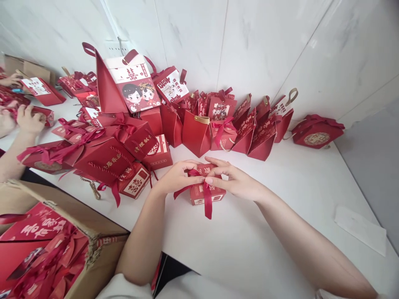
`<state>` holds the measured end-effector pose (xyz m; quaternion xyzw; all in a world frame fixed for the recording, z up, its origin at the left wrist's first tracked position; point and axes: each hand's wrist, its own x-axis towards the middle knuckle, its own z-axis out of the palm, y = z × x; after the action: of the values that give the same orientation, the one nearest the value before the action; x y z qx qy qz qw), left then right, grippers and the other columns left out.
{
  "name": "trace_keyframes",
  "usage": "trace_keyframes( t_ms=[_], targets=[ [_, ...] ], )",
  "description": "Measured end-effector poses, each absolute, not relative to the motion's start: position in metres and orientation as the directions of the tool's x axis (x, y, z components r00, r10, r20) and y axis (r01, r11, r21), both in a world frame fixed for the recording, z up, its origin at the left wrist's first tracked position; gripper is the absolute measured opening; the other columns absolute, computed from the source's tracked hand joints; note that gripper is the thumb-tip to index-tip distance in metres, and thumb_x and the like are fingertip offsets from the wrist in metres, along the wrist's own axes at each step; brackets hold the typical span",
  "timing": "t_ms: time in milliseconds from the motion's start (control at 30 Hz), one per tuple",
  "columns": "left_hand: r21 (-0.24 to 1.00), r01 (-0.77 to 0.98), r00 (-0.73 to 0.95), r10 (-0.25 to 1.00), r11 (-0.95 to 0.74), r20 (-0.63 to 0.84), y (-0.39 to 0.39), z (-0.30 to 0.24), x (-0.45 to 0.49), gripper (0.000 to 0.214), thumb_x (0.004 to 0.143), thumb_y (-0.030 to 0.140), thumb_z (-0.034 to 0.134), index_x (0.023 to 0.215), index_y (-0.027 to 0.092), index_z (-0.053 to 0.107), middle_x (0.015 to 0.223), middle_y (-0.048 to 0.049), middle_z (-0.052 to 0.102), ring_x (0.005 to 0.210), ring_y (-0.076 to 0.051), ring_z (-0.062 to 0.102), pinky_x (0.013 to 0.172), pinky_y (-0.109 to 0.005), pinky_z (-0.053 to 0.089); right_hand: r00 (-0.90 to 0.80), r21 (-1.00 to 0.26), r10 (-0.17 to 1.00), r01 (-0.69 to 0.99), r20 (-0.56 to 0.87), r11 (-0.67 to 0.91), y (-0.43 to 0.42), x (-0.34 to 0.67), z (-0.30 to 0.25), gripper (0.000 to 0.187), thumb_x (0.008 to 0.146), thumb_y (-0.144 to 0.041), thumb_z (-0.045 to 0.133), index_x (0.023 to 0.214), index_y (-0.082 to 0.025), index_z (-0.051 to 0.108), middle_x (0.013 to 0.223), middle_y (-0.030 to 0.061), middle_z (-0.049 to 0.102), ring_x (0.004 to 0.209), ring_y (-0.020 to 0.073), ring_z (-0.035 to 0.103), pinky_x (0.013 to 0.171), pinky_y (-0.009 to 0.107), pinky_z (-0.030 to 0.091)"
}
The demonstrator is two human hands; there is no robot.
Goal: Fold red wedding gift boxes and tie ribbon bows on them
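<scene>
A small red gift box (199, 194) with pale lettering sits on the white table in front of me. Over its top lies a dark red ribbon (208, 203), one tail hanging down the front and another sticking out to the left. My left hand (181, 177) pinches the ribbon from the left side, its thumb stretched across the lid. From the right, my right hand (232, 178) pinches the ribbon at the middle of the lid, thumb and fingertips close to the left thumb. The knot itself is partly hidden by the fingers.
Red gift boxes (196, 133) line the wall, and more with ribbons are piled at left (102, 155). A cardboard carton (106, 220) of red boxes stands lower left. A white paper (360, 229) lies right. Another person's hand (30, 120) works at far left.
</scene>
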<state>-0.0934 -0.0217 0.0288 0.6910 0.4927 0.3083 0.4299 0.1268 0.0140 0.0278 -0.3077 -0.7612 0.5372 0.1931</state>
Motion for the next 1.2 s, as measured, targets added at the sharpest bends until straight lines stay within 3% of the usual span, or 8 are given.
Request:
trace_keyframes(
  t_ms=[167, 333, 500, 633, 733, 833, 1000, 1200],
  targets=[
    [0.884, 0.448, 0.332, 0.943, -0.133, -0.027, -0.021, 0.029, -0.097, 0.028, 0.082, 0.044, 0.067, 0.069, 0.020, 0.067, 0.106, -0.0066, 0.071, 0.103, -0.026, 0.064, 0.088, -0.036, 0.052, -0.744, -0.903, 0.666, 0.324, -0.058, 0.283, 0.016, 0.129, 0.027, 0.023, 0.086, -0.049, 0.070, 0.089, -0.027, 0.074, 0.157, 0.0034, 0.032, 0.151, 0.0318, 0.013, 0.119, 0.062, 0.008],
    [0.892, 0.436, 0.360, 0.932, -0.122, -0.049, -0.020, 0.029, -0.103, 0.021, 0.079, 0.043, 0.072, 0.088, 0.024, 0.078, 0.123, -0.0070, 0.067, 0.117, -0.028, 0.060, 0.100, -0.038, 0.049, -0.753, -0.929, 0.658, 0.258, -0.020, 0.267, 0.022, 0.129, 0.021, 0.028, 0.097, -0.049, 0.055, 0.099, -0.027, 0.073, 0.151, 0.0038, 0.040, 0.146, 0.0286, 0.028, 0.119, 0.054, 0.022],
    [0.886, 0.436, 0.394, 0.919, -0.157, -0.031, -0.020, 0.030, -0.105, 0.025, 0.077, 0.042, 0.074, 0.096, 0.026, 0.079, 0.126, -0.0070, 0.066, 0.120, -0.030, 0.059, 0.103, -0.041, 0.048, -0.758, -0.948, 0.652, 0.220, -0.018, 0.231, 0.023, 0.130, 0.020, 0.031, 0.096, -0.052, 0.056, 0.096, -0.025, 0.073, 0.149, 0.0048, 0.042, 0.141, 0.0279, 0.037, 0.114, 0.048, 0.034],
    [0.885, 0.436, 0.389, 0.921, -0.163, -0.022, -0.020, 0.030, -0.105, 0.022, 0.077, 0.040, 0.075, 0.093, 0.025, 0.078, 0.128, -0.0074, 0.065, 0.121, -0.030, 0.058, 0.104, -0.041, 0.047, -0.760, -0.956, 0.650, 0.192, -0.002, 0.222, 0.023, 0.130, 0.022, 0.026, 0.093, -0.047, 0.062, 0.089, -0.023, 0.070, 0.147, 0.0060, 0.044, 0.139, 0.0273, 0.041, 0.110, 0.046, 0.039],
    [0.900, 0.409, 0.360, 0.933, -0.152, -0.006, -0.021, 0.030, -0.104, 0.018, 0.077, 0.038, 0.076, 0.087, 0.023, 0.073, 0.130, -0.0072, 0.063, 0.124, -0.029, 0.058, 0.106, -0.042, 0.046, -0.740, -0.963, 0.671, 0.156, 0.033, 0.220, 0.024, 0.130, 0.023, 0.020, 0.090, -0.042, 0.067, 0.085, -0.023, 0.069, 0.147, 0.0050, 0.046, 0.143, 0.0263, 0.035, 0.114, 0.046, 0.034],
    [0.918, 0.363, 0.308, 0.950, -0.162, 0.047, -0.022, 0.031, -0.099, 0.019, 0.080, 0.036, 0.074, 0.094, 0.025, 0.068, 0.139, -0.0061, 0.057, 0.128, -0.026, 0.055, 0.109, -0.042, 0.043, -0.739, -0.973, 0.673, 0.123, 0.043, 0.197, 0.026, 0.132, 0.025, 0.018, 0.090, -0.041, 0.068, 0.086, -0.024, 0.070, 0.150, 0.0022, 0.044, 0.146, 0.0253, 0.030, 0.116, 0.046, 0.029],
    [0.878, 0.430, 0.320, 0.945, -0.211, 0.070, -0.023, 0.030, -0.092, 0.015, 0.081, 0.039, 0.072, 0.082, 0.024, 0.072, 0.142, -0.0063, 0.052, 0.137, -0.029, 0.046, 0.114, -0.043, 0.038, -0.759, -0.981, 0.651, 0.111, 0.018, 0.157, 0.028, 0.133, 0.024, 0.028, 0.092, -0.048, 0.064, 0.082, -0.023, 0.072, 0.152, 0.0023, 0.042, 0.146, 0.0275, 0.030, 0.118, 0.048, 0.026],
    [0.844, 0.491, 0.332, 0.942, -0.216, 0.048, -0.022, 0.027, -0.089, 0.008, 0.079, 0.029, 0.068, 0.076, 0.021, 0.067, 0.135, -0.0070, 0.055, 0.131, -0.029, 0.052, 0.109, -0.040, 0.043, -0.765, -0.974, 0.643, 0.173, -0.039, 0.146, 0.030, 0.131, 0.015, 0.033, 0.095, -0.052, 0.057, 0.090, -0.024, 0.073, 0.147, 0.0037, 0.044, 0.137, 0.0272, 0.041, 0.114, 0.046, 0.032]
  ],
)
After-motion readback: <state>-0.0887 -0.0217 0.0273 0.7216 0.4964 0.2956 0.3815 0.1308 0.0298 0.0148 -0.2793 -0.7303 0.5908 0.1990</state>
